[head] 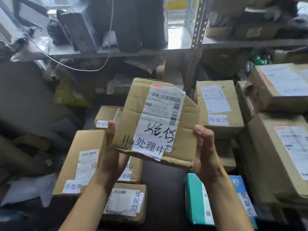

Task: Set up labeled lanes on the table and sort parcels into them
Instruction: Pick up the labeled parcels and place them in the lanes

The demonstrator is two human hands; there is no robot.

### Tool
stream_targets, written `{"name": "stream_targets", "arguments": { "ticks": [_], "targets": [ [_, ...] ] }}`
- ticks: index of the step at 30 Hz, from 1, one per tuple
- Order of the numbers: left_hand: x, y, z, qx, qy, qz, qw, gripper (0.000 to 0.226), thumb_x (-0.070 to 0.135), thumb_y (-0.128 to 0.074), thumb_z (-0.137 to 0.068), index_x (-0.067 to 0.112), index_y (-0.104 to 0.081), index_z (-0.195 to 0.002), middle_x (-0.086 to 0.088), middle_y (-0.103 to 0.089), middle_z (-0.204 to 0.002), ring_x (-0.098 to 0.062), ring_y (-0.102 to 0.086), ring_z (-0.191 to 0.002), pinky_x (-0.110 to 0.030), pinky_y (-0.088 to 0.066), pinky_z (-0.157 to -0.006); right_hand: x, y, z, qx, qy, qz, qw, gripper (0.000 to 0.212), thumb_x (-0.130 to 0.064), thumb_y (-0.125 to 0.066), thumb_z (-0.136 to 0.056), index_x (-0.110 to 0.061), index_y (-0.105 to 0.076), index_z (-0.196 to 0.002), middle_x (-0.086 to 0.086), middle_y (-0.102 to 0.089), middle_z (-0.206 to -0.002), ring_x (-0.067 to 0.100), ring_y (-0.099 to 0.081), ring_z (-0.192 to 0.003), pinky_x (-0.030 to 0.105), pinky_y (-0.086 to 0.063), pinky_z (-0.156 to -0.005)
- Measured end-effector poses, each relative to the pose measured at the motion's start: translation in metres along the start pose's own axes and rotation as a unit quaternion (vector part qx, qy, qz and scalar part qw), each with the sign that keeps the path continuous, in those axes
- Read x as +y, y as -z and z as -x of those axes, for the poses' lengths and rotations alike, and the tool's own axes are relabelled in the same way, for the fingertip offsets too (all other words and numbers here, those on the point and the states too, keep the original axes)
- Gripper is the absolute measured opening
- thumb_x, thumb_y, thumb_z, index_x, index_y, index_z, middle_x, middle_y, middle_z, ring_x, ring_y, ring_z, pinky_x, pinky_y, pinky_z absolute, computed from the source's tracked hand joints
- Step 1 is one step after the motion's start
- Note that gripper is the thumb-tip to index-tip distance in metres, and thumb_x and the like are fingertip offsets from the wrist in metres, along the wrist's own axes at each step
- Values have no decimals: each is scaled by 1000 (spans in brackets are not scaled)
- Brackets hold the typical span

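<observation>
L hand (109, 147) & R hand (206, 152) grip dented parcel (133, 105) by side edges; prob light, soft cardboard, so support corners underneath.

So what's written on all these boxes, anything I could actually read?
"处理中": white slip on the held box.
"110": handwritten on the same box, beside the slip.
"待处理": left box, small box behind it, right rear box, teal parcel.
"已完成": bottom box.
Too blurred or scrawled to read: the shipping-label print, barcode numbers and the big handwriting on the held box.
</observation>
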State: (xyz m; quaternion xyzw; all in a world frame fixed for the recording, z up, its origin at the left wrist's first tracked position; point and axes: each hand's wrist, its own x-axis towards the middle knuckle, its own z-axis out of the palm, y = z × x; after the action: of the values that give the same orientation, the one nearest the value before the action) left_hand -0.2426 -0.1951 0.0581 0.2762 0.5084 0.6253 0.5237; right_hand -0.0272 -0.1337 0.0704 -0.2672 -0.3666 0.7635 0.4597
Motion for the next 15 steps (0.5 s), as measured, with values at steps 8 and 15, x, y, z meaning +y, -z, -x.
{"name": "stream_targets", "arguments": {
  "ticks": [8, 15],
  "targets": [
    [-1, -29, 74, -83, 12, 21, 996, 105, 85, -71, -62, 17, -57, -141, -16, -61, -141, -33, -58, -130, -51, -48, -104, -4, 1, 57, 68, 28, 35, 997, 97, -50, -79, -64, -21, -44, -150, 13, -58, -145, 39, -55, -134, 73, -39, -107],
    [11, -44, 76, -232, 47, 52, 970, 69, 70, -84, -57, 29, -79, -112, -8, -74, -120, -27, -71, -113, -46, -61, -87, -23, 11, 108, 106, 47, 103, 988, 96, -48, -79, -69, -22, -40, -153, 15, -56, -147, 39, -57, -132, 70, -41, -107]
  ]
}}
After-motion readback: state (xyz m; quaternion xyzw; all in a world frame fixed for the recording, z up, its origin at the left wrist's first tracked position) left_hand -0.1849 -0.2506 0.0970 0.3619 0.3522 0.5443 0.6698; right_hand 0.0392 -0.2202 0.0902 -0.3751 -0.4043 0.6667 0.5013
